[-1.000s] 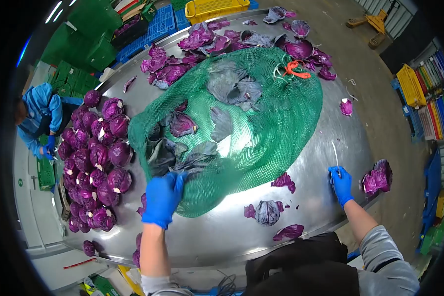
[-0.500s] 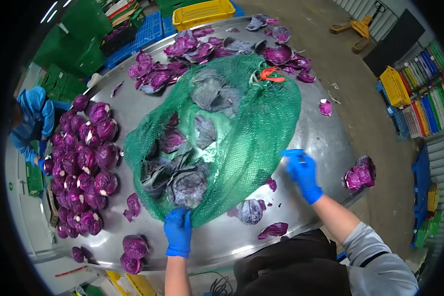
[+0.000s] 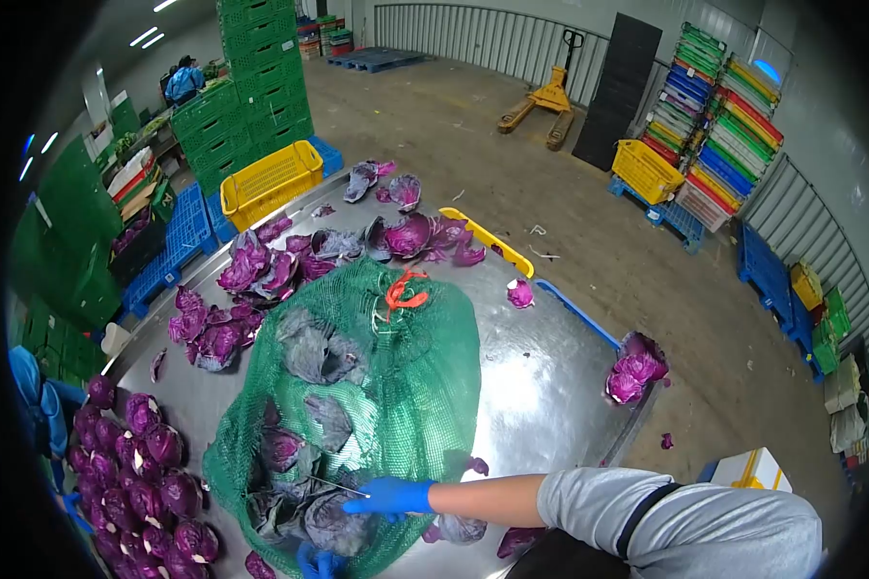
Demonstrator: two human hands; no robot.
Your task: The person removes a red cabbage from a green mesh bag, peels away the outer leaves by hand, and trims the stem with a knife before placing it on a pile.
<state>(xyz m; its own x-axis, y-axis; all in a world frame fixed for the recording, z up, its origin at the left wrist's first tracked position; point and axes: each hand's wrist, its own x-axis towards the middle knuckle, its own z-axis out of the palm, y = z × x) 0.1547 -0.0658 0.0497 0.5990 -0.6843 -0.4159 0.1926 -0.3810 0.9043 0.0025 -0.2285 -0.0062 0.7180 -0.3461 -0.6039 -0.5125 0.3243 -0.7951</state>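
Observation:
A green mesh bag (image 3: 430,386) with an orange tie (image 3: 406,292) lies spread on the metal table (image 3: 526,396). Cabbage heads and dark outer leaves (image 3: 323,352) show inside and through the net. My right hand (image 3: 394,496), in a blue glove, is closed over the near part of the bag. A thin metal blade, seemingly a knife (image 3: 333,484), sticks out leftward from its fingers above a cabbage (image 3: 340,524). At the bag's near edge my left hand (image 3: 321,561), also gloved, grips the mesh; the frame's bottom partly cuts it off.
Trimmed red cabbages (image 3: 145,492) are massed at the left. Loose purple leaves (image 3: 246,265) lie along the far side, and another cabbage piece (image 3: 637,370) at the right corner. A person in blue (image 3: 37,400) stands at the left edge. Crates (image 3: 272,181) stand beyond the table.
My right hand has moved left from the bare tabletop to over the bag. The view has tilted up and shifted, so the bag and my left hand sit lower in frame.

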